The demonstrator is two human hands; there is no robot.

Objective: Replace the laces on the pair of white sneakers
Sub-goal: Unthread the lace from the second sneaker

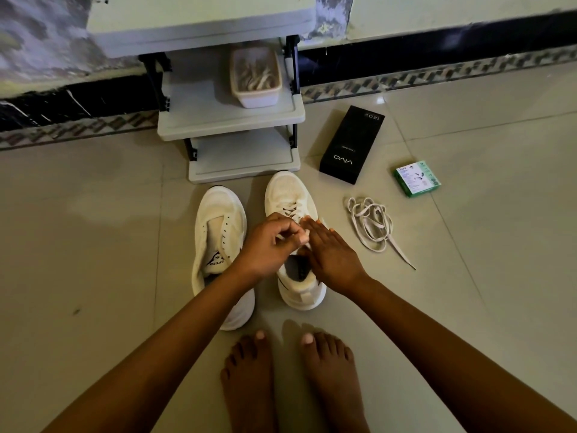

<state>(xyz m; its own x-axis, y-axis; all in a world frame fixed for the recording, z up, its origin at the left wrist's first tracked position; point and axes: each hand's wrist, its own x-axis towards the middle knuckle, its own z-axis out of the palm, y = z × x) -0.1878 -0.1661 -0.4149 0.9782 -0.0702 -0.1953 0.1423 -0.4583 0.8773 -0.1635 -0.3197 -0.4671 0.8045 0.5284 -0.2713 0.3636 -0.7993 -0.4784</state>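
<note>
At frame centre the right sneaker (292,214), its lace (288,210) still threaded, could lose track of an eyelet if the left hand (268,245), its grip pinching the lace end, slips while the right hand (331,251) lies flat-fingered beside it.

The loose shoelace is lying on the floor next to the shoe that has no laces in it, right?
Not quite. The head view shows the loose shoelace lying on the floor beside the laced sneaker, the one both hands are working on. The sneaker without laces sits on the other side, away from it.
</note>
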